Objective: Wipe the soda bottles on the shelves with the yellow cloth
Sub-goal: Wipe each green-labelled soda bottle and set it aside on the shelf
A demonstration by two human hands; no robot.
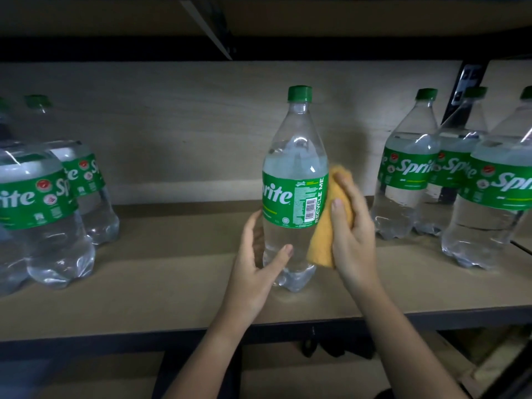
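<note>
A clear plastic bottle [293,180] with a green cap [300,94] and a green label [293,201] lettered in white, a white barcode panel on its side, stands on a tan shelf [161,286] edged in black. A yellow-orange cloth [331,226] lies against it. Clear bottles at left [46,214] and at right [408,180] carry matching green caps and green labels with white lettering and small red badges. The back panel [187,119] is pale beige wood grain.

body: two bare forearms | no sleeves | short fingernails on fingers [336,207]
</note>
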